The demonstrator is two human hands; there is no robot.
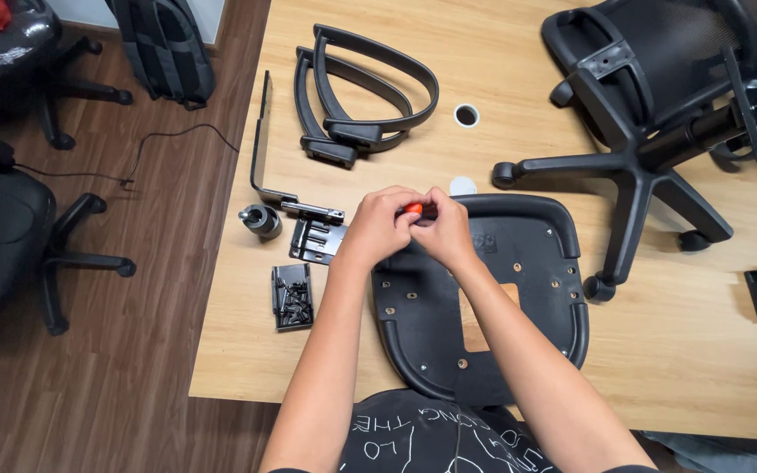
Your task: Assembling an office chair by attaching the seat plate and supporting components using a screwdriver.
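My left hand [380, 225] and my right hand [442, 229] meet above the far edge of a black plastic chair seat pan [532, 263] that lies underside up on the wooden table [676, 350]. Both hands close around a small tool with an orange handle [413, 208]; its tip is hidden by my fingers. The seat pan shows several screw holes and a square opening in its middle.
Two black armrests [365, 96] lie at the far left of the table, beside a bent metal bracket [263, 149], a mounting plate [315, 238], a black knob [262, 221] and a tray of screws [292, 296]. A wheeled chair base [633, 166] lies far right. Office chairs and a backpack stand on the floor left.
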